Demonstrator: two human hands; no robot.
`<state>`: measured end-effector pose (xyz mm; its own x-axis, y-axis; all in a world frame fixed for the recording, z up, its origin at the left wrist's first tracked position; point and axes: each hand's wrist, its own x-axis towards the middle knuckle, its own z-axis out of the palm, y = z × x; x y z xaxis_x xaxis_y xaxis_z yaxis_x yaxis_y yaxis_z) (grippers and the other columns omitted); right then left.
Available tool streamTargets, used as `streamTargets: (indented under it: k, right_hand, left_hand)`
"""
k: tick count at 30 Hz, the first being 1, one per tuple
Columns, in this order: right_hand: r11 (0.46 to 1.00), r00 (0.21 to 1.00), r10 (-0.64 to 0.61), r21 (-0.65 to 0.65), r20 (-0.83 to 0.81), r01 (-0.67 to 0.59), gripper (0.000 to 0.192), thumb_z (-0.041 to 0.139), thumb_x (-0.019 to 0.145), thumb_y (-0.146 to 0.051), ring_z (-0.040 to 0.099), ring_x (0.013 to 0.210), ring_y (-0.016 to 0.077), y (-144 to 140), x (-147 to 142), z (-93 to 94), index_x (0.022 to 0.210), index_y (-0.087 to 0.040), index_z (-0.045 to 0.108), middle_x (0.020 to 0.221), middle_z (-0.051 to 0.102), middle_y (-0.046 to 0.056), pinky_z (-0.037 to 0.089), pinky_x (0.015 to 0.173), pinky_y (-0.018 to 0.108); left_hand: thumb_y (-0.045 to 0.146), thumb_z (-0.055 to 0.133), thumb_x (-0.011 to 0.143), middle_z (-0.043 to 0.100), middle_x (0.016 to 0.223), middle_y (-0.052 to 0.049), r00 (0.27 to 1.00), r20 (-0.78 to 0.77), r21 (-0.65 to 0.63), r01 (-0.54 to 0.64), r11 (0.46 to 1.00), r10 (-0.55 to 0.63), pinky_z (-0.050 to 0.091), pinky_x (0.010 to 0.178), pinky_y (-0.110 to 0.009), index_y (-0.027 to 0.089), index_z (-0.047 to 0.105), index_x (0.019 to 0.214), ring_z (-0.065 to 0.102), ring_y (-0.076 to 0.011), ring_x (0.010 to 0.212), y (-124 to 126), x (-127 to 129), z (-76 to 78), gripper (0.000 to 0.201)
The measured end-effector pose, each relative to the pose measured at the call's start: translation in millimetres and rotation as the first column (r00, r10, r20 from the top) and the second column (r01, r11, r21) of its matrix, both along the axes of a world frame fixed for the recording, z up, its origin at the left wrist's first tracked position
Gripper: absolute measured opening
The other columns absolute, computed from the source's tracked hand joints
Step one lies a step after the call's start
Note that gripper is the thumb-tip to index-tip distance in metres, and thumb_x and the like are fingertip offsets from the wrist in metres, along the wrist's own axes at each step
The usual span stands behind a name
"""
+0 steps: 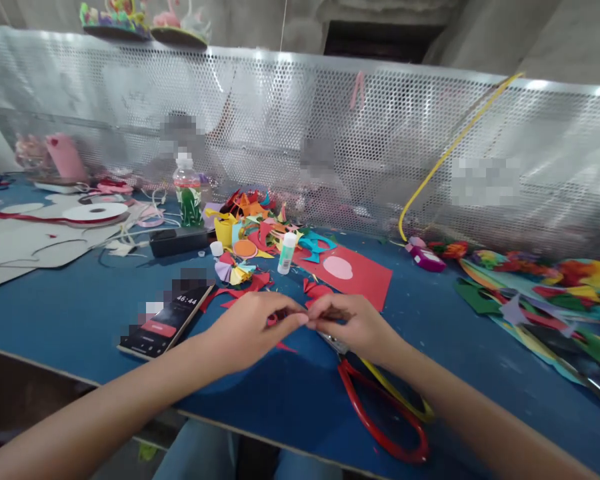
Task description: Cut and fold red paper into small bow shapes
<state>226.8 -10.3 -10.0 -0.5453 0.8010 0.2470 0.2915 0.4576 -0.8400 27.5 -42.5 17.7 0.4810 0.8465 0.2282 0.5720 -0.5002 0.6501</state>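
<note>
My left hand (260,327) and my right hand (355,327) meet fingertip to fingertip over the near part of the table, both closed in a pinch. Whatever lies between the fingertips is too small or hidden to name. A small pinkish-red curl (271,321) shows in the gap under my left fingers; I cannot tell if it is held. Scissors (385,420) with red and yellow handles lie under my right hand and forearm, their blades partly covered. Beyond the hands are red paper scraps (245,288), a red sheet (367,273) with a pink paper oval (338,267), and an upright glue stick (287,253).
A phone (167,323) showing a timer lies left of my hands on the blue table (280,407). Behind it are a black box (177,241), a bottle (187,193) and a ribbon spool (94,213). Colourful paper pieces (545,293) lie right. A perforated metal panel (290,120) borders the back.
</note>
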Motion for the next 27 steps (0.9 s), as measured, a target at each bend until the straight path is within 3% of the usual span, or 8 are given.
streamTargets:
  k: [2, 4, 6, 10, 14, 21, 27]
  right_hand:
    - [0.993, 0.997, 0.078, 0.085, -0.002, -0.078, 0.003, 0.063, 0.076, -0.021, 0.065, 0.073, 0.0141, -6.1, -1.1, -4.3, 0.074, -0.02, 0.065, 0.077, 0.07, 0.003, 0.05, 0.068, 0.025]
    - [0.942, 0.973, 0.225, 0.244, 0.055, -0.232, 0.007, 0.059, 0.079, -0.016, 0.066, 0.078, 0.0126, -9.6, -2.3, -9.3, 0.077, -0.019, 0.065, 0.082, 0.071, 0.003, 0.05, 0.071, 0.023]
    - [0.883, 0.934, 0.309, 0.312, 0.18, -0.352, 0.01, 0.056, 0.081, -0.013, 0.065, 0.083, 0.012, -10.3, -3.1, -14.1, 0.08, -0.018, 0.065, 0.088, 0.07, 0.005, 0.049, 0.075, 0.021]
    - [0.878, 0.885, 0.294, 0.263, 0.361, -0.399, 0.019, 0.052, 0.081, -0.005, 0.063, 0.088, 0.0124, -10.5, -2.1, -19.7, 0.085, -0.018, 0.066, 0.098, 0.068, 0.004, 0.046, 0.08, 0.022]
    - [0.935, 0.922, 0.184, 0.23, 0.34, -0.271, 0.02, 0.052, 0.08, -0.007, 0.062, 0.083, 0.011, -14.9, -0.5, -21.4, 0.089, -0.019, 0.066, 0.092, 0.067, 0.001, 0.046, 0.077, 0.021]
    - [0.926, 0.939, 0.165, 0.279, 0.303, -0.253, 0.012, 0.06, 0.078, -0.013, 0.061, 0.078, 0.0124, -14.5, -1.3, -29.0, 0.082, -0.02, 0.069, 0.087, 0.065, 0.001, 0.048, 0.071, 0.022]
    - [0.874, 0.918, 0.173, 0.374, 0.357, -0.31, 0.014, 0.054, 0.084, -0.015, 0.06, 0.078, 0.0135, -16.8, 2.7, -31.2, 0.086, -0.019, 0.066, 0.088, 0.066, 0.001, 0.048, 0.074, 0.026]
  left_hand:
    - [0.034, 0.048, 0.086, 0.068, 0.087, -0.001, 1.0, 0.017, -0.176, -0.009, 0.984, 0.012, 0.043, 0.064, -0.021, 0.019, 0.065, 0.094, 0.06, -0.0134, 0.077, -7.3, -8.7, -4.8, 0.023]
    - [0.032, 0.05, 0.084, 0.067, 0.079, 0.0, 0.999, 0.013, -0.318, 0.039, 0.947, -0.036, 0.042, 0.06, -0.02, 0.018, 0.065, 0.09, 0.059, -0.0118, 0.07, -11.7, -14.7, -14.6, 0.021]
    - [0.028, 0.051, 0.083, 0.067, 0.073, 0.002, 0.996, -0.012, -0.388, 0.074, 0.919, -0.085, 0.041, 0.056, -0.018, 0.018, 0.065, 0.086, 0.058, -0.0104, 0.064, -14.3, -16.5, -25.3, 0.017]
    - [0.015, 0.053, 0.078, 0.068, 0.078, 0.002, 0.988, -0.135, -0.247, 0.035, 0.969, -0.07, 0.041, 0.061, -0.019, 0.019, 0.067, 0.082, 0.058, -0.0102, 0.067, -17.9, -9.8, -38.0, 0.015]
    - [0.014, 0.054, 0.078, 0.065, 0.078, 0.001, 0.981, -0.191, -0.083, 0.012, 0.997, -0.027, 0.043, 0.062, -0.02, 0.018, 0.066, 0.077, 0.058, -0.0105, 0.069, -20.5, -2.3, -42.7, 0.013]
    - [0.015, 0.054, 0.081, 0.063, 0.084, 0.002, 0.979, -0.201, -0.047, 0.024, 0.999, -0.033, 0.045, 0.065, -0.02, 0.021, 0.065, 0.081, 0.06, -0.0104, 0.073, -21.9, -0.7, -50.1, 0.012]
    - [0.016, 0.054, 0.082, 0.063, 0.082, 0.003, 0.967, -0.25, 0.002, 0.042, 0.999, -0.04, 0.047, 0.064, -0.022, 0.02, 0.063, 0.081, 0.06, -0.0113, 0.071, -22.8, -1.2, -50.8, 0.01]
